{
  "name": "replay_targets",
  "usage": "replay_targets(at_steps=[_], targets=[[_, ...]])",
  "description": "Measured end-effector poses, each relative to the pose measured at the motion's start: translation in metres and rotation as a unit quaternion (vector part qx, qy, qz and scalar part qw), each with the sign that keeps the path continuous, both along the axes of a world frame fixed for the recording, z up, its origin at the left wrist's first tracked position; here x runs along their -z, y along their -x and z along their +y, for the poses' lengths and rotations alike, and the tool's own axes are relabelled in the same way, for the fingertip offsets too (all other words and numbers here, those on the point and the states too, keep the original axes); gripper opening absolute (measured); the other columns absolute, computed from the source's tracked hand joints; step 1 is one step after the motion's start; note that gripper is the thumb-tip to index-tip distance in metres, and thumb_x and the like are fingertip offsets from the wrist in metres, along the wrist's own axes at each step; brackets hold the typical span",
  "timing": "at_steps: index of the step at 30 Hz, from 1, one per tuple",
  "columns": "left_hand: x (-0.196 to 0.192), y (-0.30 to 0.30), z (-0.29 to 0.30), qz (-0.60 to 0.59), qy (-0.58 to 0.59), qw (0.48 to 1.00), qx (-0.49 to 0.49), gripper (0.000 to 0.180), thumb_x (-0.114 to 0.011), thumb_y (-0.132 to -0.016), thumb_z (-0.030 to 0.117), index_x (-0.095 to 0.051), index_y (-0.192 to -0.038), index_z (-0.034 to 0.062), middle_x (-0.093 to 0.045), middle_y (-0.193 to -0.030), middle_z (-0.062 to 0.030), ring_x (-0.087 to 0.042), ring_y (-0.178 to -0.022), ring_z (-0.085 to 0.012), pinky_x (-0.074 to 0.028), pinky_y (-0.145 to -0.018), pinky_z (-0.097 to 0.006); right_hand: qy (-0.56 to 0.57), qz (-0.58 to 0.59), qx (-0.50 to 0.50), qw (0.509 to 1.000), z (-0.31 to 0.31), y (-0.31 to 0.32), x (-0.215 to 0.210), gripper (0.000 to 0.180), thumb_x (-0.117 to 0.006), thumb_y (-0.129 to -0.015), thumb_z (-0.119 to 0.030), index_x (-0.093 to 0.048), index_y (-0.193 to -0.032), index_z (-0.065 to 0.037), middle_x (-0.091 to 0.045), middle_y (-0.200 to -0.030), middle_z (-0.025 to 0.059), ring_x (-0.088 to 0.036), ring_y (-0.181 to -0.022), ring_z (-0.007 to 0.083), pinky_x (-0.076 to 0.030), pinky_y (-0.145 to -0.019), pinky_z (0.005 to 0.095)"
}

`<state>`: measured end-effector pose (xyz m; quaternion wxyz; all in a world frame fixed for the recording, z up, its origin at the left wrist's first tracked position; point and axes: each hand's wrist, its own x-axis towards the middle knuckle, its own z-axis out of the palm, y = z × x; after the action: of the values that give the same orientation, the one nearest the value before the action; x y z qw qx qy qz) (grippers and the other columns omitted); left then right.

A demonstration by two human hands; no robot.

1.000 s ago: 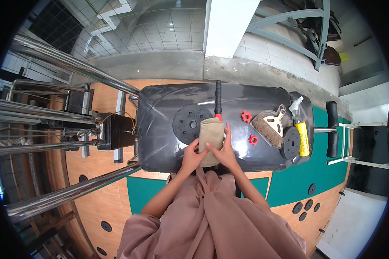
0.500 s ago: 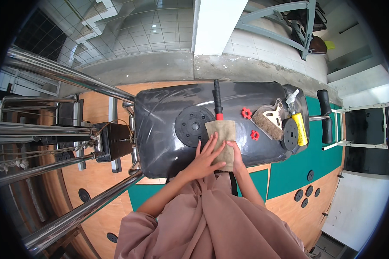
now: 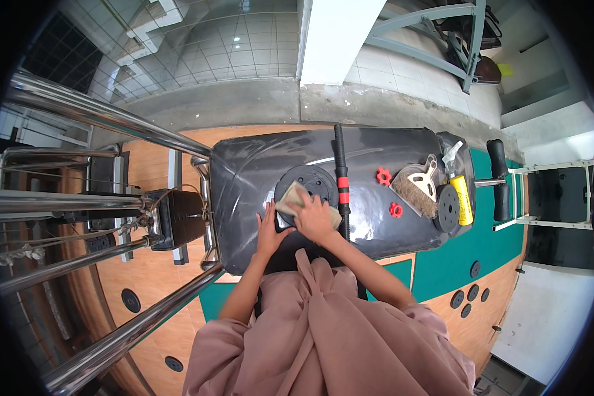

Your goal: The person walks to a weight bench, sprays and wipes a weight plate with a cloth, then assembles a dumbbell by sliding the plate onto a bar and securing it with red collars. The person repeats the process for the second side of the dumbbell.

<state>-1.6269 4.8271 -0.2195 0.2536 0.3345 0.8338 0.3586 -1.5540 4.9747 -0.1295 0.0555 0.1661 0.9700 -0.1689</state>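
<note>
1. Counter (image 3: 257, 178) under black plastic sheeting: carries everything, reaches well beyond the fingers on both sides, dark and glossy.
2. Black bar with a red band (image 3: 340, 181): lies across the sheeting just right of the right fingers, close to touching the cloth's edge.
3. Black weight plate (image 3: 313, 181): flat on the counter directly beneath and ahead of the right fingers, partly covered by cloth and hand.
4. Hand brush and pale dustpan (image 3: 419, 191), a smaller plate (image 3: 447, 208), a yellow spray bottle (image 3: 462, 198), two red knobs (image 3: 383, 175): grouped well to the right of the fingers, untouched.
5. Tan cloth (image 3: 290, 197): folded, pressed on the weight plate under the right hand (image 3: 313, 221); right fingers spread and curled over it, pinning rather than pinching.
6. Left hand (image 3: 268, 231): flat on the sheeting just left of the plate, fingers open and extended, bracing.
7. Step in hand, as a judgement: wiping the plate's face. Next move calls for steady downward pressure and a sweep toward the plate's far rim, away from the bar, with the left palm holding the sheeting from sliding.
</note>
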Motion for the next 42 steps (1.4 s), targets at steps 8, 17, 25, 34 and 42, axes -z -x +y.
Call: replay_targets(at_steps=[8, 17, 25, 34, 42], targets=[[-0.012, -0.002, 0.007, -0.022, -0.007, 0.999, -0.024, 0.108, -0.073, -0.067, 0.049, -0.013, -0.145, 0.0031, -0.022, -0.149, -0.0152, -0.017, -0.139, -0.0318, -0.005, -0.109, -0.058, -0.049, 0.037, 0.128, 0.99, 0.05, 0.026, -0.002, 0.043, -0.064, -0.074, -0.021, -0.061, -0.117, -0.024, -0.04, -0.137, 0.0075, -0.048, -0.104, 0.0301, -0.041, -0.081, 0.0487], [0.019, -0.004, -0.002, -0.01, -0.007, 1.0, -0.006, 0.106, -0.076, -0.066, 0.044, -0.016, -0.145, 0.008, -0.023, -0.15, -0.0114, -0.015, -0.14, -0.0302, -0.004, -0.109, -0.057, 0.075, -0.022, -0.07, 0.994, 0.003, 0.001, 0.002, 0.043, -0.061, -0.074, -0.019, -0.061, -0.117, -0.024, -0.039, -0.138, 0.0096, -0.048, -0.107, 0.0322, -0.044, -0.08, 0.0475], [0.008, -0.005, 0.005, -0.054, -0.042, 0.996, -0.05, 0.107, -0.077, -0.065, 0.044, -0.017, -0.144, 0.0065, -0.027, -0.149, -0.0109, -0.016, -0.14, -0.0283, 0.0, -0.109, -0.056, -0.071, 0.039, 0.02, 0.997, 0.034, 0.044, 0.009, 0.04, -0.06, -0.075, -0.018, -0.062, -0.116, -0.024, -0.04, -0.137, 0.0077, -0.049, -0.102, 0.0307, -0.043, -0.079, 0.0501], [0.012, -0.008, 0.001, -0.061, -0.043, 0.996, -0.054, 0.105, -0.077, -0.067, 0.043, -0.016, -0.145, 0.0061, -0.022, -0.151, -0.0097, -0.014, -0.141, -0.028, 0.001, -0.11, -0.055, 0.069, 0.035, -0.007, 0.997, 0.04, 0.033, -0.001, 0.036, -0.062, -0.074, -0.02, -0.065, -0.11, -0.023, -0.042, -0.135, 0.0068, -0.048, -0.103, 0.0281, -0.042, -0.079, 0.0448], [0.03, 0.002, -0.013, -0.082, -0.033, 0.996, 0.026, 0.093, -0.069, -0.075, 0.028, -0.012, -0.146, 0.0064, -0.015, -0.152, -0.0121, -0.008, -0.141, -0.0284, 0.005, -0.109, -0.054, 0.0, 0.048, -0.075, 0.996, -0.002, 0.012, 0.011, 0.041, -0.064, -0.073, -0.021, -0.063, -0.114, -0.025, -0.042, -0.135, 0.0039, -0.046, -0.106, 0.0289, -0.041, -0.078, 0.0426]])
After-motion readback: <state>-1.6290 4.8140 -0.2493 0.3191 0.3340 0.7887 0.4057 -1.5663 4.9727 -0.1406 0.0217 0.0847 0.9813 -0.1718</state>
